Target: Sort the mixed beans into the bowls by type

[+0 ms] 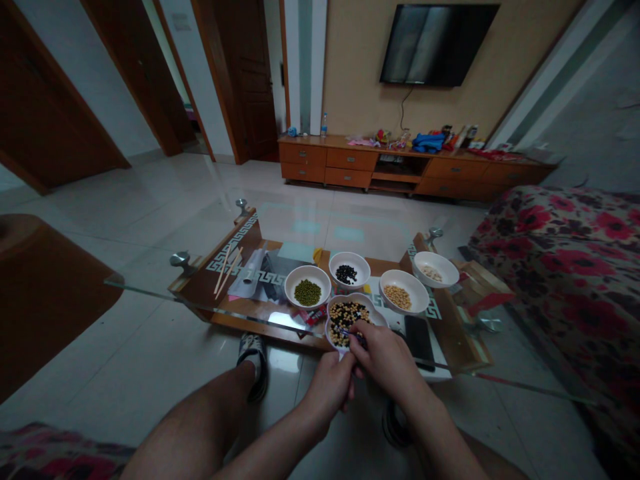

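Your right hand [384, 360] comes in from the right over a white, flower-lobed ceramic bowl [350, 298] heaped with mixed dark and tan beans, its fingers pressed together on a slim blue-and-purple object [349, 335], which is too hidden to identify. Your left hand [327, 390] is curled just below the bowl's near edge, touching the right hand. Its fingers look closed, but you cannot tell from this view whether they pinch that object, the bowl or nothing. The lobed bowl sits closest to you, at the near side of the table, probably so that both hands can work over it without reaching. Beyond it, four round white bowls form a loose arc within easy reach — a bowl of green mung beans [307, 291], a bowl of small black beans [346, 274], a bowl of yellow soybeans [397, 297] and a bowl of pale beans [433, 273]. Each holds a single kind, apparently to keep them apart. A pair of thin wooden chopsticks [227, 272] lies off to the left, and a black smartphone [419, 342] lies at the right, both out of the way of your hands. The clear glass tabletop [150, 285] spans a wooden lower frame [450, 327], with a long wooden sideboard [350, 160] and a wall-mounted black television [439, 45] farther off.
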`<action>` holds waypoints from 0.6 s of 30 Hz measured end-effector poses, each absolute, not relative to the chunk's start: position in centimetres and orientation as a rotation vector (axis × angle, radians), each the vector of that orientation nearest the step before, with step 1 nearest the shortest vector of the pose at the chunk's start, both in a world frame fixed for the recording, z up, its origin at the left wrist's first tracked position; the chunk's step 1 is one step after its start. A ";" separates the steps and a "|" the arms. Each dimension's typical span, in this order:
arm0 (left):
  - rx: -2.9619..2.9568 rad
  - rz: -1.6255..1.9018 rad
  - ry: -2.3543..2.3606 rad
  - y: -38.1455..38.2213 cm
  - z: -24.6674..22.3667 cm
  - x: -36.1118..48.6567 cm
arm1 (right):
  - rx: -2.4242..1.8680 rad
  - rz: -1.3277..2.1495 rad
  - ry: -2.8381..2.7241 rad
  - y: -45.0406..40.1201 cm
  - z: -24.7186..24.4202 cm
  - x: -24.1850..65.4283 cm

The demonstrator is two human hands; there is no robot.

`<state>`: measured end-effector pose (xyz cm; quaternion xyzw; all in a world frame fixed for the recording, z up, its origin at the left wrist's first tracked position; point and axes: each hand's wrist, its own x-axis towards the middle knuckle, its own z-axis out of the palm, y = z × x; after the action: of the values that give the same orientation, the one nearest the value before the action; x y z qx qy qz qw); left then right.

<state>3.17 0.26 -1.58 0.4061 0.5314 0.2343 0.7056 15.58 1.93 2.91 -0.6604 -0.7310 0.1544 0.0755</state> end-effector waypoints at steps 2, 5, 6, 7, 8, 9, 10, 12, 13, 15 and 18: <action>0.897 0.521 1.185 0.3 -1.6 3.2 | -1.981 0.464 -2.191 1.9 2.9 15.6; 0.893 0.520 1.187 0.3 -1.6 3.2 | -1.963 0.461 -2.199 1.9 2.9 15.6; 0.893 0.521 1.186 0.3 -1.5 3.2 | -1.955 0.462 -2.202 1.9 2.9 15.6; 0.892 0.523 1.186 0.3 -1.5 3.2 | -1.951 0.466 -2.205 1.9 3.0 15.6; 0.891 0.523 1.186 0.3 -1.4 3.2 | -1.952 0.469 -2.206 1.9 3.0 15.6; 0.891 0.523 1.187 0.3 -1.4 3.2 | -1.957 0.473 -2.205 1.9 3.1 15.6; 0.892 0.521 1.189 0.3 -1.3 3.2 | -1.964 0.477 -2.203 1.9 3.1 15.6; 0.897 0.518 1.190 0.3 -1.3 3.1 | -1.965 0.481 -2.202 1.8 3.1 15.6; 0.899 0.517 1.189 0.3 -1.3 3.1 | -1.956 0.481 -2.204 1.8 3.1 15.6; 0.897 0.525 1.183 0.3 -1.4 3.1 | -1.931 0.477 -2.210 1.8 3.0 15.7; 0.900 0.528 1.180 0.2 -1.6 3.1 | -1.917 0.469 -2.213 1.9 3.1 15.9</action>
<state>3.15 0.24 -1.64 0.4048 0.5308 0.2375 0.7057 15.92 1.92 3.11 -0.6440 -0.7434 0.1575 0.0884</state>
